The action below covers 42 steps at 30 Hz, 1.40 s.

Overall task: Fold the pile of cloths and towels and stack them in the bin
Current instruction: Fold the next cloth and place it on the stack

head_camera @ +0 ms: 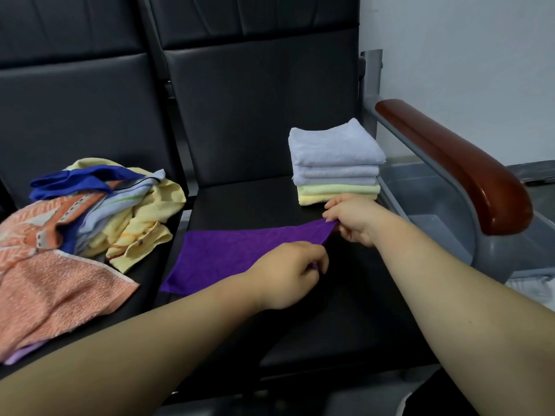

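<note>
A purple cloth lies flat on the black seat, in the middle. The person holds it at its right side with both hands. The right hand pinches the far corner between thumb and fingers and lifts it a little off the seat. The left hand is curled, and it pinches the near corner of the same side. Both bare arms reach forward from the bottom, the left one slanting across the seat.

Just behind the right hand sits a stack of folded towels, pale blue on top and pale yellow below. On the next seat to the left is a messy pile of cloths, orange, yellow and blue. A gray bin stands to the right, under the brown armrest.
</note>
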Each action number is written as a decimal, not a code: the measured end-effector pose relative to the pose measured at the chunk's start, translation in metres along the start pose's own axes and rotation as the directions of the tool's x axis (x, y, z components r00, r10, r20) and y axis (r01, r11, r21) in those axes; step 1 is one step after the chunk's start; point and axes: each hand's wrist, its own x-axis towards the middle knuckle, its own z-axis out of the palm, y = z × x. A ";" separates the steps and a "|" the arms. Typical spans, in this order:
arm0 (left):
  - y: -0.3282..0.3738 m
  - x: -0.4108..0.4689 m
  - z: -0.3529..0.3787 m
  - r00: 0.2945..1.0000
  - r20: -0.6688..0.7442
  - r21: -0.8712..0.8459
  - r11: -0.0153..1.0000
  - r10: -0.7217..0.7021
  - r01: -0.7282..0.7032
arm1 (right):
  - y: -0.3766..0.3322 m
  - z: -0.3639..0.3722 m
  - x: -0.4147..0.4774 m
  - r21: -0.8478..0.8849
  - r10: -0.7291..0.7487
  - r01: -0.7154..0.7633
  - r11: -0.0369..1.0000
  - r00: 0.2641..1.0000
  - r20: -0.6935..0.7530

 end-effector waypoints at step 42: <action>-0.159 -0.119 -0.063 0.552 -0.086 -0.128 0.559 -0.829 0.819 | -0.044 0.229 0.036 -0.701 -0.220 0.408 0.585 0.912 0.347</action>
